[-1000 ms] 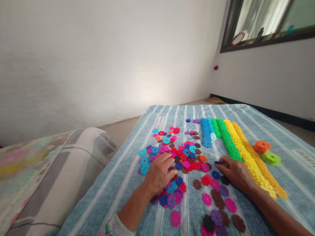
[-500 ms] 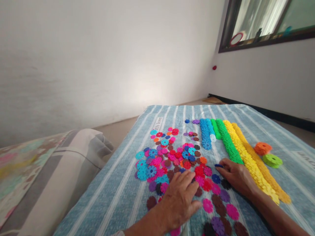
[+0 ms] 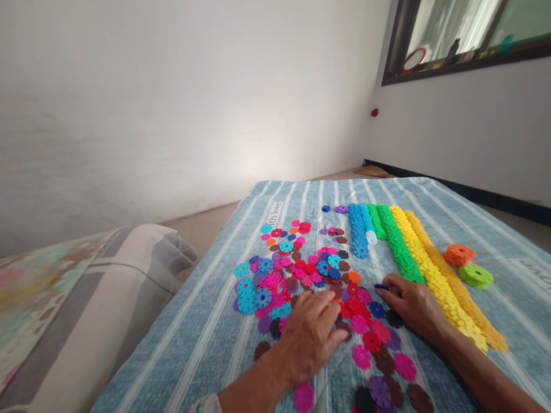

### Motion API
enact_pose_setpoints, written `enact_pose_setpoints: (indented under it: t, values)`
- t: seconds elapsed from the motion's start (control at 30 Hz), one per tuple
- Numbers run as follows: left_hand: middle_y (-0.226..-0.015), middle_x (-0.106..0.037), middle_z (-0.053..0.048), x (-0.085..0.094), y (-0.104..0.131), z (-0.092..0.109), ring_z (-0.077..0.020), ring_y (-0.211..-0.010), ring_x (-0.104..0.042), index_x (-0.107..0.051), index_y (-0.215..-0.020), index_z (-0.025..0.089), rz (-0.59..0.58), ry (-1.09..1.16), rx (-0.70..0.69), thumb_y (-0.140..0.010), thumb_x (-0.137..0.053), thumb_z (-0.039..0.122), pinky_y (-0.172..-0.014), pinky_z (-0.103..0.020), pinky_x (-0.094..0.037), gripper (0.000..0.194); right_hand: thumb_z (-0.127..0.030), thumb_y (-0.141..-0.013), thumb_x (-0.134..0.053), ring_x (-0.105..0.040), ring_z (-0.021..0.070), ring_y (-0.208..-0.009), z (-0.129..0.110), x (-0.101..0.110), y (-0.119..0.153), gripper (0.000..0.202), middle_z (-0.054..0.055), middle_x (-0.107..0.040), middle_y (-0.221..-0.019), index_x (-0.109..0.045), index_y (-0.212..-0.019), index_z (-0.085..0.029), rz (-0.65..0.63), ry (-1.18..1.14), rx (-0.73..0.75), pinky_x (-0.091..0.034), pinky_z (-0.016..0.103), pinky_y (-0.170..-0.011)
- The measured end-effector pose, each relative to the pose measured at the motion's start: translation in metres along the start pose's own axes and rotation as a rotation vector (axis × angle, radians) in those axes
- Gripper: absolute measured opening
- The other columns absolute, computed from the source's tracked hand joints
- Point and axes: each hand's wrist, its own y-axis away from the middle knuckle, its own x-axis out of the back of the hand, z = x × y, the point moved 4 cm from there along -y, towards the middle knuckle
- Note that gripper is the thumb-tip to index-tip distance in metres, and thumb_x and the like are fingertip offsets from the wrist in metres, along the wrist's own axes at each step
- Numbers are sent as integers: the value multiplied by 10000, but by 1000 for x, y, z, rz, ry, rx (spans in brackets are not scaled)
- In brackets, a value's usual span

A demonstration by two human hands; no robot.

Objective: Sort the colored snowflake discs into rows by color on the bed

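Left hand palm-down on the near part of the mixed discs; fingers loosely spread, thumb apart | right hand pinching a dark-blue disc; left of the green row (yellow row further right) | striped cloth beneath all

We could slide a hand along the left margin of the striped cloth, or across its far end beyond the disc rows. Between our left hand and right hand, loose red and pink notched discs crowd the way, and the green row and bright yellow row wall off the right hand's outer side.
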Motion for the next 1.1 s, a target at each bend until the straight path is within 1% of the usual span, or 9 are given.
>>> enact_pose_setpoints:
  t: [0.1, 0.2, 0.37, 0.5, 0.6, 0.7, 0.87, 0.97, 1.1]
  values:
    - [-1314, -552, -114, 8, -9, -21, -268, -1232, -484, -583, -1149, 186, 30, -62, 113, -839, -574, 294, -1036, -499, -372, 328, -492, -801, -488, -557, 173, -551, 0, 1, 0, 284, -26, -548, -547, -593, -771, -229, 2, 12, -13, -324, 264, -527]
    - [-1374, -506, -92, 13, -15, -41, -288, -1283, -428, -523, -1247, 220, -33, -99, 190, -829, -584, 304, -1046, -560, -325, 430, -495, -802, -482, -563, 175, -559, -1, 2, 0, 292, -21, -562, -560, -597, -774, -228, 2, 18, -15, -325, 264, -529]
    - [-1319, -561, -72, 20, -12, -61, -288, -1271, -435, -596, -1148, 226, -8, -165, 303, -868, -517, 305, -1044, -565, -300, 301, -493, -813, -465, -572, 181, -568, -1, 1, 0, 299, -11, -580, -575, -600, -782, -229, -9, 23, -8, -338, 263, -536]
    - [-1329, -549, -77, 17, -12, -54, -271, -1280, -427, -598, -1145, 221, 28, -145, 249, -868, -514, 268, -1055, -530, -305, 293, -468, -812, -479, -573, 177, -561, -2, 1, -1, 269, -19, -566, -559, -595, -779, -227, 3, 34, 6, -341, 261, -537]
    - [-1327, -552, -58, 11, -15, -41, -254, -1288, -423, -604, -1113, 239, -17, -79, 148, -860, -530, 273, -1074, -536, -278, 266, -454, -812, -486, -578, 175, -567, -3, 1, -2, 252, -21, -566, -561, -592, -778, -227, 8, 46, 12, -339, 260, -540]
    - [-1250, -609, -55, 12, -17, -41, -240, -1225, -488, -619, -1057, 229, -26, -42, 151, -863, -517, 254, -1072, -538, -278, 221, -451, -813, -486, -579, 174, -567, -4, 2, -1, 250, -20, -568, -562, -591, -774, -227, 5, 47, 15, -335, 259, -535]
    - [-1140, -655, -74, 36, -7, -71, -188, -1080, -580, -625, -1068, 188, 86, -7, 208, -869, -435, 179, -966, -381, -436, 275, -468, -819, -479, -580, 177, -572, -2, 2, 0, 271, -15, -586, -578, -603, -786, -231, 3, 38, 10, -338, 259, -528]
    - [-964, -695, -44, 58, 8, -89, -161, -911, -630, -650, -980, 192, 65, 29, 305, -869, -406, 191, -843, -306, -497, 268, -471, -824, -475, -586, 179, -579, -1, 1, 0, 278, -10, -615, -601, -615, -789, -233, 0, 32, 16, -345, 260, -530]
    - [-987, -696, -25, 76, 28, -81, -171, -938, -618, -664, -959, 227, 27, -2, 264, -827, -492, 224, -876, -309, -485, 218, -475, -827, -467, -587, 180, -570, 0, 0, 0, 291, -8, -622, -598, -623, -792, -232, -5, 31, 22, -346, 261, -525]
